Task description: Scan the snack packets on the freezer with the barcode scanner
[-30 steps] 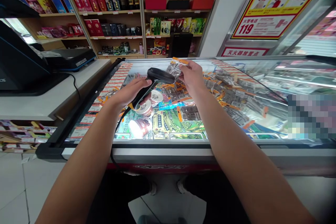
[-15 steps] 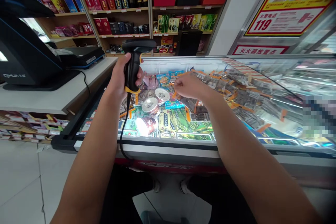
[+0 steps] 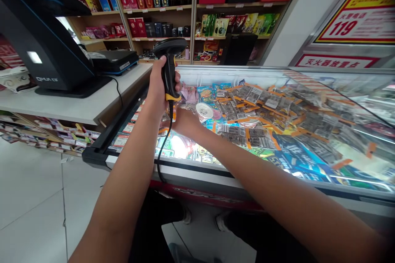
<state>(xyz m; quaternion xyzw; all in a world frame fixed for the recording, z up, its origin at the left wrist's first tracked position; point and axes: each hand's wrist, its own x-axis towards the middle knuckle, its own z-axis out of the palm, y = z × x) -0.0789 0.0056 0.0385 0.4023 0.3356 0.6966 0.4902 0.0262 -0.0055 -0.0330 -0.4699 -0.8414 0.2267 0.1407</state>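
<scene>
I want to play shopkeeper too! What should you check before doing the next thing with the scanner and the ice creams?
1. Black barcode scanner with yellow band gripped firmly by left hand: ok.
2. Scanner upright: ok.
3. Black scanner cable hanging free: ok.
4. Right hand down among the round ice cream cups: ok.
5. Right fingers holding a cup: cannot tell, hidden behind left forearm.
6. Freezer's glass lid slid aside over the cups: ok.

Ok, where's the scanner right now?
The scanner is upright in the left hand, raised above the freezer's left end, just right of the counter with the register.
</scene>
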